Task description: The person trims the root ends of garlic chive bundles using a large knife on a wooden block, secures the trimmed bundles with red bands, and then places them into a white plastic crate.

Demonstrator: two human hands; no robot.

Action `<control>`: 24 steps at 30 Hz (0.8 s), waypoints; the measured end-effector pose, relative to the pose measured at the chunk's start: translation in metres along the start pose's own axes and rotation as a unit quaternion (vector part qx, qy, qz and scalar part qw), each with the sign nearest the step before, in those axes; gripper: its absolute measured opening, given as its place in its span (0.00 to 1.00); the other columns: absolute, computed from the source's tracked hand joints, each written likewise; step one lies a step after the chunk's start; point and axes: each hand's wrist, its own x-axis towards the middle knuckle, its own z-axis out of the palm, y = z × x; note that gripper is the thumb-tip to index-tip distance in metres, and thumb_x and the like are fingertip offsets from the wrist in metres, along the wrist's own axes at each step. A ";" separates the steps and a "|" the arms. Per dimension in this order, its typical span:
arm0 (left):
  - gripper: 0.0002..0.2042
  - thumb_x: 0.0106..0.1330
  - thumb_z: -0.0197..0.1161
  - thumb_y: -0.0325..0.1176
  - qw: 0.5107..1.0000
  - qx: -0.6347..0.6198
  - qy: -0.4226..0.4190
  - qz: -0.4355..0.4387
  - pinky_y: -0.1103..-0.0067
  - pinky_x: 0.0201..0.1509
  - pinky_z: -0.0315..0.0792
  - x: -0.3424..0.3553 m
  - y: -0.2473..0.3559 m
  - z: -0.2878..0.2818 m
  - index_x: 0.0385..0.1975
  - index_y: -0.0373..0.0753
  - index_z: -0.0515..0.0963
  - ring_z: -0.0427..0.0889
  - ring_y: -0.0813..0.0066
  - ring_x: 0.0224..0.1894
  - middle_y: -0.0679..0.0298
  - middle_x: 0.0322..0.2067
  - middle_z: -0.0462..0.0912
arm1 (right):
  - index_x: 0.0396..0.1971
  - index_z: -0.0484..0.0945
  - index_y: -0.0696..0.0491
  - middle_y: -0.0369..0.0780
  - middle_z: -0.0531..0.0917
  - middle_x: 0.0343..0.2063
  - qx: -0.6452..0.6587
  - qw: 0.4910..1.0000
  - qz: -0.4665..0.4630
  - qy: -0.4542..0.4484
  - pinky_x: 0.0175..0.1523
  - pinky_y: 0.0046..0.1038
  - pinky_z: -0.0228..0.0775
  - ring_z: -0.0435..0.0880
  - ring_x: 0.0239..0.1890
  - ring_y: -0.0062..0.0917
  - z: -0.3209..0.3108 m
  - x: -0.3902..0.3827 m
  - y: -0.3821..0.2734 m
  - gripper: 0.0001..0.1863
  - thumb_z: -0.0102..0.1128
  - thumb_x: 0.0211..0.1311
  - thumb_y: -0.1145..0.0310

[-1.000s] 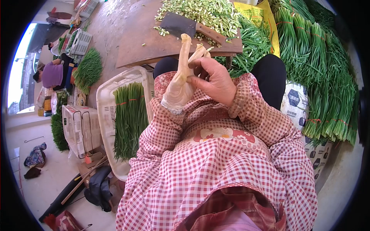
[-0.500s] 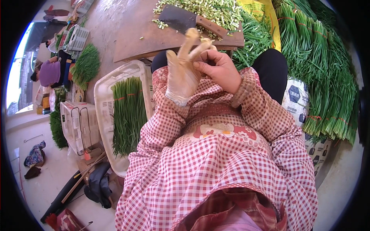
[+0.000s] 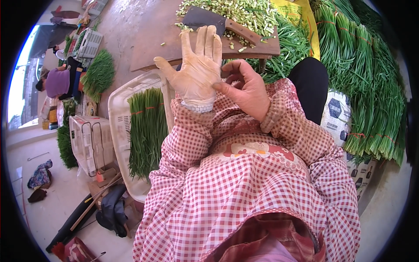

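Observation:
My left hand (image 3: 198, 72) wears a thin, pale, stained glove. Its palm faces up and its fingers are spread, with nothing in them. Beside it my bare right hand (image 3: 249, 89) has its fingers bent and its thumb apart from them; the thumb tip is at the glove's palm edge, and I see nothing held. Just beyond my left fingertips, a cleaver (image 3: 204, 21) with a wooden handle (image 3: 243, 32) lies on a brown wooden board (image 3: 161, 48). Chopped pale green stems (image 3: 248, 13) are heaped behind it.
A white plastic crate (image 3: 117, 113) at my left holds a banded bundle of green chives (image 3: 146, 131). More tied bundles (image 3: 371, 87) are piled at right. Cut greens (image 3: 292, 43) lie by a yellow bag (image 3: 312, 32). A person in purple (image 3: 59, 82) sits far left.
My left hand has turned palm up, its fingers spreading out. My right thumb and index finger, pinched at the glove before, have parted.

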 end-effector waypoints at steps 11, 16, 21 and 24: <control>0.38 0.60 0.53 0.59 0.977 0.210 -0.019 0.013 0.64 0.67 0.56 0.001 -0.011 0.008 0.66 0.48 0.49 0.61 0.59 0.63 0.55 0.59 0.62 | 0.31 0.77 0.60 0.34 0.80 0.25 0.017 0.999 0.043 -0.021 0.32 0.16 0.68 0.73 0.26 0.11 -0.005 0.003 0.013 0.05 0.61 0.55 0.77; 0.44 0.57 0.56 0.59 0.960 0.276 -0.032 0.014 0.60 0.69 0.50 -0.004 -0.012 0.009 0.68 0.46 0.43 0.54 0.53 0.66 0.51 0.63 0.56 | 0.30 0.76 0.60 0.40 0.77 0.23 -0.078 0.996 -0.009 -0.040 0.33 0.25 0.68 0.74 0.26 0.22 -0.009 0.001 0.012 0.05 0.59 0.56 0.74; 0.44 0.57 0.57 0.59 0.954 0.297 -0.036 -0.005 0.59 0.69 0.49 -0.004 -0.010 0.008 0.68 0.49 0.43 0.53 0.53 0.67 0.51 0.63 0.55 | 0.32 0.75 0.59 0.43 0.76 0.25 -0.072 0.995 -0.006 -0.072 0.36 0.29 0.67 0.75 0.29 0.28 -0.012 0.001 0.013 0.07 0.59 0.55 0.73; 0.44 0.56 0.58 0.59 0.953 0.302 -0.028 -0.003 0.59 0.69 0.49 -0.002 -0.007 0.005 0.68 0.49 0.43 0.49 0.52 0.68 0.50 0.65 0.51 | 0.33 0.75 0.59 0.43 0.76 0.26 -0.094 0.992 -0.021 -0.084 0.35 0.27 0.68 0.75 0.28 0.26 -0.011 -0.002 0.015 0.08 0.60 0.55 0.73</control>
